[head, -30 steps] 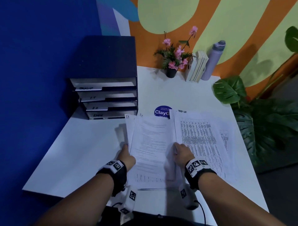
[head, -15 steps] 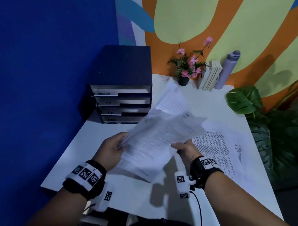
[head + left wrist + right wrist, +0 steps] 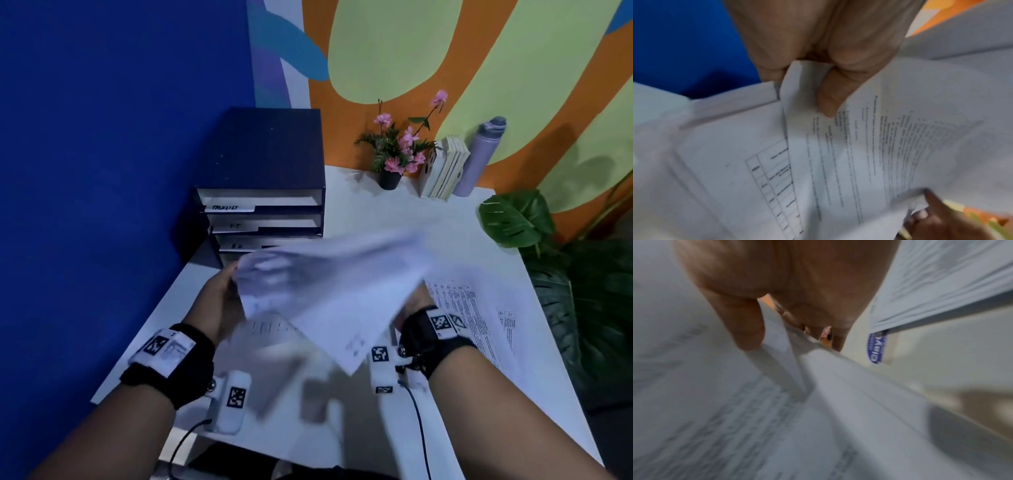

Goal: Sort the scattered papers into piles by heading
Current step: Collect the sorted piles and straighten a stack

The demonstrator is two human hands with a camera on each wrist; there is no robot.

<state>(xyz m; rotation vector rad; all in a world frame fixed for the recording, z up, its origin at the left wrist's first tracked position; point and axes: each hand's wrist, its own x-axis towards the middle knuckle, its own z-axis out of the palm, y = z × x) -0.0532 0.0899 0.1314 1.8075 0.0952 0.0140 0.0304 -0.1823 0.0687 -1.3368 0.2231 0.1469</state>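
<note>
Since half a second before, lifted the sheaf of papers (image 3: 329,291) higher and swung it flatter, now motion-blurred above the white table (image 3: 144,335). Left hand (image 3: 215,305) clamped on the sheaf's left edge, thumb (image 3: 828,99) pressed on top of the printed sheets, fingers beneath. Right hand (image 3: 416,305) pinched the sheaf's right edge, thumb (image 3: 744,324) over the paper. Left another printed sheet (image 3: 459,308) flat on the table at right.

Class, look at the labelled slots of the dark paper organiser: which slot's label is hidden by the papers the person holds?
The bottom slot: the held papers cover its label, while the three slots above show theirs, the top one clearest.
</note>
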